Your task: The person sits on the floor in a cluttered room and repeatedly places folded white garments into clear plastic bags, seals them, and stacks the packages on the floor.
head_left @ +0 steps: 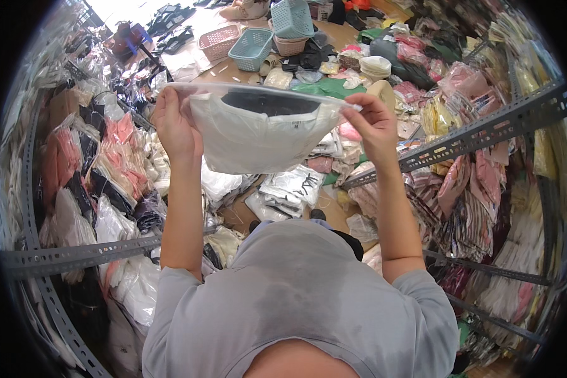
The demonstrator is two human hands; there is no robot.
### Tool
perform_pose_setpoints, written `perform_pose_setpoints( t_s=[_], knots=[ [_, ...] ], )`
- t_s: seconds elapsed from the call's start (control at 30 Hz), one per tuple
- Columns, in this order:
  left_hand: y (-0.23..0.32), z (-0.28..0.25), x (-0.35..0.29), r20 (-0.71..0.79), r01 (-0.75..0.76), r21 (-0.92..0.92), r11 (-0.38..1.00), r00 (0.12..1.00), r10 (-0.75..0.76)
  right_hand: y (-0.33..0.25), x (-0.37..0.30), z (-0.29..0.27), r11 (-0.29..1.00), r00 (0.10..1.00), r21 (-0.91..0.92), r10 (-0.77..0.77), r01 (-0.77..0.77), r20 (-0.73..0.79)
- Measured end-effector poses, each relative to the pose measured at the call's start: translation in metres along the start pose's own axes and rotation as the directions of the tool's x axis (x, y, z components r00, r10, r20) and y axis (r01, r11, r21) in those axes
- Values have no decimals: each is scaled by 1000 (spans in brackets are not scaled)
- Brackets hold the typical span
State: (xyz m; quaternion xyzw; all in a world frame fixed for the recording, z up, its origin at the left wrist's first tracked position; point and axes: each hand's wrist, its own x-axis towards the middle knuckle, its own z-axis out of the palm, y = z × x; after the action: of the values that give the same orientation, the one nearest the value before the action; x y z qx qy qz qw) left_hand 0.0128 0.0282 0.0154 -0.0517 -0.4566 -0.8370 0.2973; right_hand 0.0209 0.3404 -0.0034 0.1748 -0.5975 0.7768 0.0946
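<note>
Stretched between my two hands is a clear plastic bag (258, 142) with a folded white garment inside, dark at its neckline. My left hand (175, 123) grips the bag's upper left corner, fingers behind the plastic. At the upper right corner, my right hand (373, 120) pinches the edge between thumb and fingers. The bag hangs at about chest height over the floor, its top edge pulled nearly straight. Below it lie more bagged white garments (290, 188) in a pile near my feet.
Metal shelving with a perforated rail (485, 123) on the right and another rail (88, 255) on the left flanks me, packed with bagged clothes. Ahead on the floor stand a blue plastic basket (251, 49), a pink basket (218, 41) and heaps of clothing and hats.
</note>
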Motion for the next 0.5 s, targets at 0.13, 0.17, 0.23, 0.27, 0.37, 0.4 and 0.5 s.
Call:
perform_pose_setpoints(
  t_s=[0.13,0.17,0.23,0.27,0.37,0.4,0.5],
  knots=[
    [-7,-8,-1,-9,-8,28,1000,1000,8,13,-8,-4,991,993,-66,112,-113,-28],
    [-7,-9,-1,8,-19,30,999,1000,19,13,-8,-3,989,993,-92,111,-115,-51],
    [-4,-6,-3,23,-16,18,1000,1000,16,11,-6,-2,981,990,-147,111,-124,-91],
    [-3,-6,-4,29,-15,12,1000,999,15,10,-4,-2,989,991,-105,93,-102,-93],
    [-2,-11,-5,125,13,-29,999,992,-9,10,2,-5,999,995,39,-8,12,-101],
    [-1,-10,-6,81,81,-90,993,994,-74,14,5,-7,992,992,95,-68,79,-109],
    [7,1,-14,35,269,-246,931,962,-269,31,12,-7,953,974,199,-222,227,-45]
  ],
)
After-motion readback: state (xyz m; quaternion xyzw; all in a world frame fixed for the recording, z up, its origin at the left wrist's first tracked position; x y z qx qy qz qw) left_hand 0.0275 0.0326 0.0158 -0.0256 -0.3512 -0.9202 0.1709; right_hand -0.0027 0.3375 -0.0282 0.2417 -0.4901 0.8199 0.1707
